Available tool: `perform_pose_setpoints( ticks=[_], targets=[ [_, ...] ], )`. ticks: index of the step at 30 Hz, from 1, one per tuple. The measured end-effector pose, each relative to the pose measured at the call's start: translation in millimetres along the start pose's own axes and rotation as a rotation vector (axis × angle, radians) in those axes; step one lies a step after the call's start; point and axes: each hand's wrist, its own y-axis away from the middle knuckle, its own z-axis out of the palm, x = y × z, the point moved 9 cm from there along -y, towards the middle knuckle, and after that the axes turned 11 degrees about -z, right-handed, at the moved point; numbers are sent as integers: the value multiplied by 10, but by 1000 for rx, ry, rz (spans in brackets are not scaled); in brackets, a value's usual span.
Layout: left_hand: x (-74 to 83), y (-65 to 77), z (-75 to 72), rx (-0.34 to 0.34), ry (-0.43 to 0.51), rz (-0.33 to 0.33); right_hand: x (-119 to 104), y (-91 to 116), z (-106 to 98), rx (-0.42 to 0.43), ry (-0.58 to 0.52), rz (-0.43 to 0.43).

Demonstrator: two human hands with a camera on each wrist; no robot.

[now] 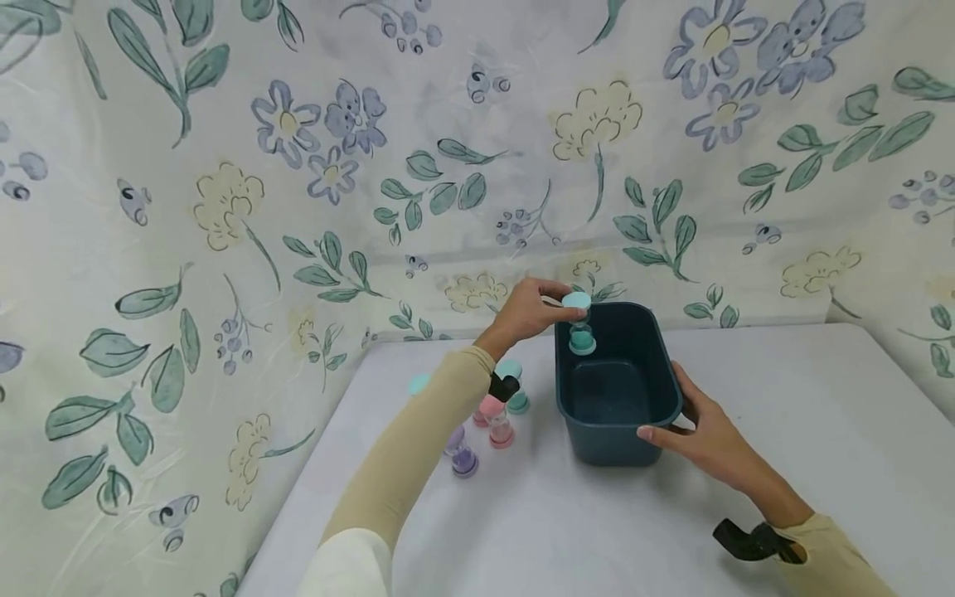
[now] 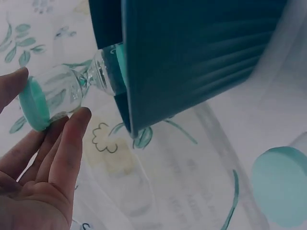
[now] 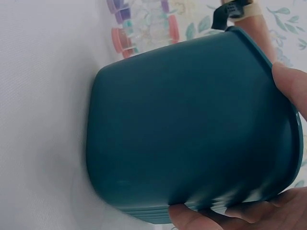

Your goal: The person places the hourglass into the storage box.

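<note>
My left hand [image 1: 531,308] pinches a mint-green hourglass [image 1: 581,342] by its top cap, over the far left rim of a dark teal bin [image 1: 619,439]. In the left wrist view, the lower end of the hourglass [image 2: 62,91] is inside the bin's mouth, partly hidden by the wall [image 2: 201,62]. My right hand [image 1: 705,431] grips the bin at its near right corner, thumb at the rim and fingers along the side. Through the bin's mouth its bare floor shows.
Left of the bin stand more hourglasses: a pink one [image 1: 498,424], a purple one [image 1: 462,458] and a mint-green one [image 1: 515,390], some partly behind the left forearm. A white cloth covers the table [image 1: 522,531]. Floral fabric [image 1: 477,166] hangs behind.
</note>
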Motion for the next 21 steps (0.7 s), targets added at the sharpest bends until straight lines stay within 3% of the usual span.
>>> perform_pose_setpoints(
  ticks=[4, 15, 21],
  targets=[
    [-33, -20, 74, -12, -29, -22, 0, 3, -1, 2, 1, 7],
    [-88, -43, 276, -18, -155, -6, 33, 9, 6, -1, 4, 28],
    [-85, -69, 333, -20, -172, 7, 22, 5, -1, 1, 2, 22]
  ],
)
